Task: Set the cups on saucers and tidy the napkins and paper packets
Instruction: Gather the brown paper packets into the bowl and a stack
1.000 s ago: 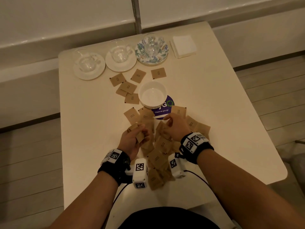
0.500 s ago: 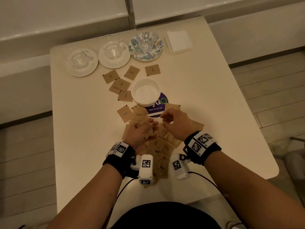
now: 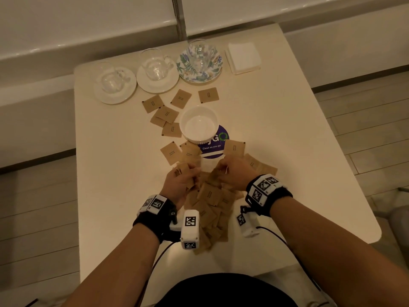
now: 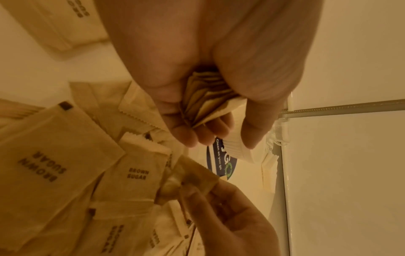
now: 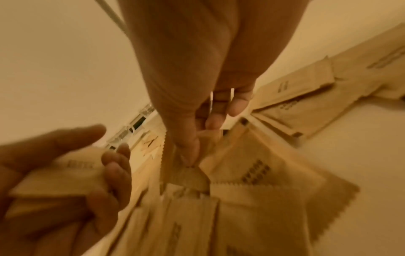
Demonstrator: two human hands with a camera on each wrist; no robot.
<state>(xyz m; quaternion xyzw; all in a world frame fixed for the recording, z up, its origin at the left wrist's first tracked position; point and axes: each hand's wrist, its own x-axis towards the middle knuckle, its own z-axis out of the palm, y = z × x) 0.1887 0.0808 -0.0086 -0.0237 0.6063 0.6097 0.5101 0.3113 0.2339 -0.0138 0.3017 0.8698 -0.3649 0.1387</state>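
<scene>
Packets [image 3: 212,196] of brown sugar lie strewn across the near half of the cream table [image 3: 276,120], thickest between the person's two wrists, with a few strays further off beside the white bowl [image 3: 200,125]. From above, the left hand [image 3: 181,185] is curled round a small wad of them while the right hand [image 3: 234,173] hovers close by over the heap; at the far edge three glass cups [image 3: 155,65] already sit on their saucers [image 3: 115,95] and the napkins [image 3: 243,57] are squared in a stack. Seen from the left wrist, fingers [image 4: 197,136] and thumb clamp a fanned bundle [image 4: 208,97] by its edges, and the right hand comes in below pinching one more packet. Seen from the right wrist (rather blurred), thumb and fingertips [image 5: 190,149] are pressed together on a single packet's corner [image 5: 188,176], lifting it off the pile. I'd judge these things light, thin and floppy, with serrated ends that catch on each other; they slide easily on the smooth top, so nipping a corner or edge suits best, and a tight squeeze should keep the growing bundle from splaying out and spilling.
</scene>
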